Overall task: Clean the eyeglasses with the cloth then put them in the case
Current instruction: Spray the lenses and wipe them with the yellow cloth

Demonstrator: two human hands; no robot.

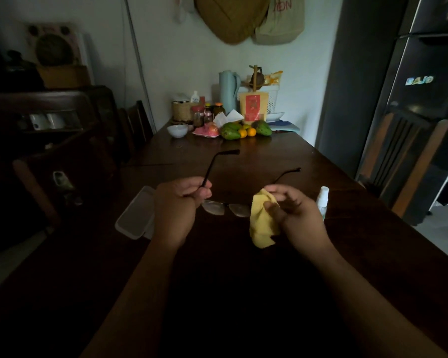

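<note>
Spanning the whole view, the dark wooden worktop carries a cluster of fruit and jars at its far end, well apart from the work zone near the person. The case lies open on the worktop just beside the left wrist, its pale shell facing up; this placement appears chosen so that the cleaned item can go in with a short reach. The left hand is curled closed around one side arm near the hinge, which steadies the frame and keeps fingers off the lenses. The right hand pinches the yellow cloth between thumb and fingers; the cloth is wrapped over the lens nearest that hand, and its loose end hangs down. The eyeglasses are held above the worktop between both hands, side arms unfolded and pointing away from the person, lenses facing the person. One lens is bare, the other mostly covered. The wiping step is judged to be in hand; casing is not yet done. A small spray bottle stands upright just beyond the right hand, within easy reach.
</note>
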